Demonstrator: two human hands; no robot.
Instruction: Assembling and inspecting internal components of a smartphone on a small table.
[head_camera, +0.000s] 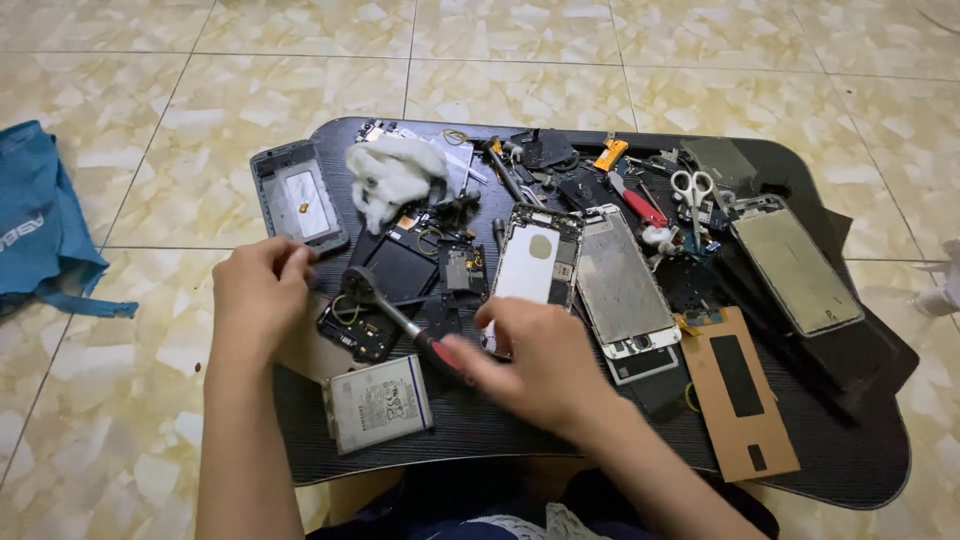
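On a cluttered black tray (600, 440), right hand (535, 365) clamps a screwdriver (400, 315); left hand (258, 295) curled, empty.

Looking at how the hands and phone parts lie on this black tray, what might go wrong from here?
The right hand grips a red-handled screwdriver amid loose black circuit parts; a slip could gouge them. The silver rectangular battery lies near the tool and might get punctured. The grey phone frame overhangs the black tray's edge by the left hand and could be knocked off.

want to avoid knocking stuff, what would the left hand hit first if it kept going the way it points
Likely the grey phone frame just beyond the left hand; its fingertips already seem close to the frame's near corner, though depth is unclear.
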